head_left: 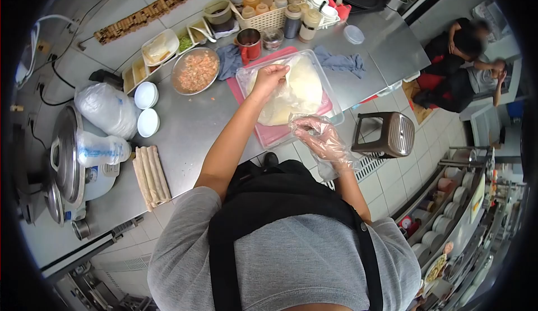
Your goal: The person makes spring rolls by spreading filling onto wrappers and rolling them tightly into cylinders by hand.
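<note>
In the head view, my bare left hand (271, 79) is over a clear plastic tub (242, 71). Its fingers are pinched together on thin clear plastic (287, 71). Below it in the tub lies a large pale mass that looks like dough (307, 80), partly covered by crumpled clear film. My right hand (318, 138) wears a loose clear plastic glove (330, 153) and is at the tub's near right edge. Its fingers are loosely curled and apart, with nothing visible in them. Under the tub, a pink board (269, 137) shows.
Left of the tub stands a metal bowl (178, 75) of chopped orange-pink filling. Several rolling pins (151, 177) lie at the counter's near left. A basket (268, 24) of sauce bottles is behind. A brown stool (397, 135) stands right; two people sit farther off.
</note>
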`<state>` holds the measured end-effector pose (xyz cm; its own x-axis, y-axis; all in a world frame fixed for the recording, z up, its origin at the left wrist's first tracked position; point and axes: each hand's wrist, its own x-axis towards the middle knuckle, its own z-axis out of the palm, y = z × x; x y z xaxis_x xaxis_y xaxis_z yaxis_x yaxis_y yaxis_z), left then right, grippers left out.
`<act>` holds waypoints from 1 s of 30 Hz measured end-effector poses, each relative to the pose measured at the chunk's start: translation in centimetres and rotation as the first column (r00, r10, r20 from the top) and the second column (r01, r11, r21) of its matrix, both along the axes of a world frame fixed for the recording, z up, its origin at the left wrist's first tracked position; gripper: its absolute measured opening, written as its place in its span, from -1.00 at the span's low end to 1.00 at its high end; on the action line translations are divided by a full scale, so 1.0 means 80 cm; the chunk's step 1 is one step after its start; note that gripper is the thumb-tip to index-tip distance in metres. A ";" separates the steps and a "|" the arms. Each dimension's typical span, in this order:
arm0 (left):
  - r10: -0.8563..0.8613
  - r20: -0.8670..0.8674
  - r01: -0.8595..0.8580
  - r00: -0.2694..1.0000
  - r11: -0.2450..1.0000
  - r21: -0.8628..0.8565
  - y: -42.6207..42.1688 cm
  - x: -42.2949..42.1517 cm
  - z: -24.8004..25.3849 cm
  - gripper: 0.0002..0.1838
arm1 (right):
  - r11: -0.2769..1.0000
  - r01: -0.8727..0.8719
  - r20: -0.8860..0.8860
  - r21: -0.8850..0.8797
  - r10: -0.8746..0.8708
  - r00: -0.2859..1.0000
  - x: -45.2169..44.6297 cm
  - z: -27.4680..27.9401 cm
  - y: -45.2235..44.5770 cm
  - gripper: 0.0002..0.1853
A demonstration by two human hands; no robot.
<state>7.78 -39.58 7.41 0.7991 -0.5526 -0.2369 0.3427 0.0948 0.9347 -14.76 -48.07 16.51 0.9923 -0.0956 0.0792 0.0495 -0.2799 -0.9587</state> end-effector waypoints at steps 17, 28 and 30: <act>-0.289 0.534 0.250 0.795 0.957 0.146 -0.039 -0.065 0.009 -0.75 | 0.631 0.713 -0.021 0.307 -0.744 0.668 0.008 -0.055 -0.066 -0.76; -0.739 0.268 -0.095 0.619 0.268 0.959 -0.136 -0.090 -0.064 0.20 | 0.681 0.717 -0.007 0.147 -0.724 0.689 -0.075 -0.045 -0.034 -0.74; -0.761 0.368 -0.181 0.534 0.323 0.929 -0.128 -0.083 -0.097 -0.10 | 0.648 0.717 -0.058 0.257 -0.731 0.680 -0.089 -0.044 -0.029 -0.70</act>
